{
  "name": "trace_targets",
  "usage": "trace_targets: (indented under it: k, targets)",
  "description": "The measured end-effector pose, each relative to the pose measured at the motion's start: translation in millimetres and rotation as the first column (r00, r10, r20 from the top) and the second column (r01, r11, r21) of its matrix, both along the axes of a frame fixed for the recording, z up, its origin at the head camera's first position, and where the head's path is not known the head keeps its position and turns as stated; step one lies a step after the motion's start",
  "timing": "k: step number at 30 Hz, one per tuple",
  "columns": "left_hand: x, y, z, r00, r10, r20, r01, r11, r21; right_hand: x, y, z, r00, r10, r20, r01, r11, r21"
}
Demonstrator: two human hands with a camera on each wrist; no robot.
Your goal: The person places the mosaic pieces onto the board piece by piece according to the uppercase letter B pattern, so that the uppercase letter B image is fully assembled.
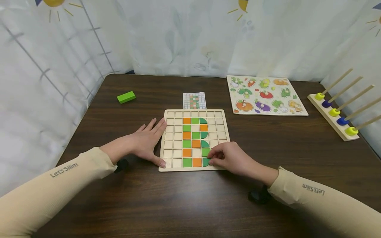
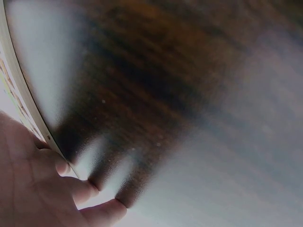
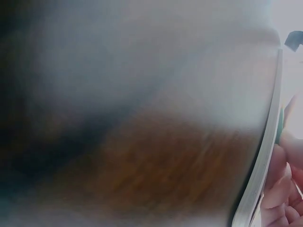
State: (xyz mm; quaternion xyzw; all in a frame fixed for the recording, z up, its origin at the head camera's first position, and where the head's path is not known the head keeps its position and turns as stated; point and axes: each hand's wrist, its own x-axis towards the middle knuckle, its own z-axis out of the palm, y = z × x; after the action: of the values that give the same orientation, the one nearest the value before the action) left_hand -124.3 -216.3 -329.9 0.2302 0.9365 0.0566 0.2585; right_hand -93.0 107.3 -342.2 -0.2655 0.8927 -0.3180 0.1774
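A pale wooden grid board (image 1: 172, 153) lies on the table, its middle columns holding orange square tiles (image 1: 187, 152), light green square tiles (image 1: 187, 162) and dark green rounded tiles (image 1: 204, 143). At the bottom row, my right hand (image 1: 230, 158) pinches a dark green rounded tile (image 1: 205, 162) between thumb and index finger, in a cell beside an orange square. My left hand (image 1: 146, 142) lies spread along the board's left edge, its thumb on the lower left corner. In the left wrist view, fingers (image 2: 106, 213) reach past the board's rim onto the table.
Behind the board lies a small printed pattern card (image 1: 194, 100). A green block (image 1: 126, 97) sits at the back left. To the back right are a vegetable puzzle board (image 1: 253, 89) and a peg stand (image 1: 336, 120) with yellow and blue rings. A curtain hangs beyond the table (image 1: 166, 205).
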Motion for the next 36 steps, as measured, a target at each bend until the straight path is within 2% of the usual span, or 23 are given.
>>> trace_targets:
  k: [16,27,33,36]
  targets:
    - [0.0,2.8,5.3,1.0,-0.001,-0.008,0.001,1.0,-0.005,2.4,-6,6.0,0.997,0.015,-0.08,-0.013,1.0,0.027]
    - [0.4,2.9,6.0,1.0,0.001,-0.003,-0.001,1.0,-0.003,2.6,-8,7.4,0.996,0.017,-0.084,-0.013,0.999,0.043]
    - [0.5,3.0,4.3,1.0,0.003,0.003,-0.003,1.0,0.0,-0.9,1,11.0,0.996,0.003,-0.089,0.0,0.999,0.033]
    - [0.1,3.0,3.9,1.0,0.002,0.007,-0.002,1.0,-0.005,-6.0,11,14.6,0.992,-0.017,-0.124,0.019,1.0,0.018]
